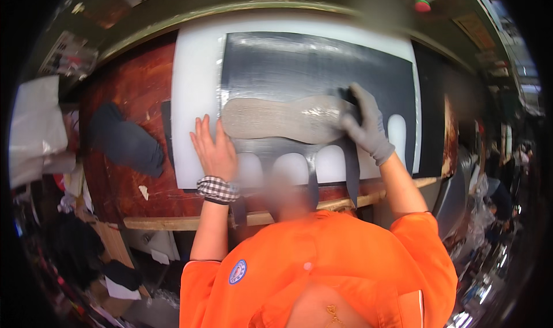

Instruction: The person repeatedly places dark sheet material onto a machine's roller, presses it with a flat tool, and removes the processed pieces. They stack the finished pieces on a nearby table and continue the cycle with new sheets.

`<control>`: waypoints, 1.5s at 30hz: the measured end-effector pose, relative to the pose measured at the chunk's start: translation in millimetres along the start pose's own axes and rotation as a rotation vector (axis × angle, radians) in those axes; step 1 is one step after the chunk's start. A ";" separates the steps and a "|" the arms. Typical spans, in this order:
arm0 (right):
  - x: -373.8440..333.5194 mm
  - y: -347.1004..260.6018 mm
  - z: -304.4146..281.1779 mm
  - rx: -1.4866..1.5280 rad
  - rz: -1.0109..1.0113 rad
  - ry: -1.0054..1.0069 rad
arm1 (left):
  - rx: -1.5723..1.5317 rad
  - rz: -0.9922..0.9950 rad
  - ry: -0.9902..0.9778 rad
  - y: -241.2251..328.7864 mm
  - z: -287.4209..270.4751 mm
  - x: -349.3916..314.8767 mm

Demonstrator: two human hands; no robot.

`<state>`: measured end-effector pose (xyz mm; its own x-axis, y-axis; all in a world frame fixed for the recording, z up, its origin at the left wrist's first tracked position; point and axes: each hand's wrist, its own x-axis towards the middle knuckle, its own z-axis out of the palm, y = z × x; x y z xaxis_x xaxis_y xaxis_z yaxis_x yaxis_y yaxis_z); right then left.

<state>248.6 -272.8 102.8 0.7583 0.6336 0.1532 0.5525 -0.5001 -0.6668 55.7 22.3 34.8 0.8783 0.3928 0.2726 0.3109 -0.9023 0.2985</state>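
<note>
A sole-shaped grey-brown piece (282,119) lies lengthwise on a dark grey sheet (276,57). Its surface is worn, with a shiny patch toward the right. My right hand (368,126), in a grey glove, grips the right end between thumb and fingers; the fingertips are slightly blurred. My bare left hand (216,150) lies with fingers spread at the left end, its index finger close to or touching the edge. Rounded cut-outs run along the sheet's near side, with narrow strips between them, and a white board (196,57) shows through. A checked band circles my left wrist.
Green machine housing (190,14) spans the far side, with a red button (422,5) at upper right. Dark folded material (124,138) rests on the reddish-brown tabletop (141,74) at left. White bags (34,126) hang farther left. A wooden strip (167,223) edges the table's front.
</note>
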 end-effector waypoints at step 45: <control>-192.6 34.4 -36.2 -0.306 0.331 0.961 | -0.283 -0.268 0.309 -14.5 -10.5 -126.5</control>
<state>134.1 -433.5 76.7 0.7682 -0.2267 0.5988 0.2309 -0.7742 -0.5893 -63.7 -12.5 5.6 0.6186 0.6775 0.3980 0.3628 -0.6955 0.6202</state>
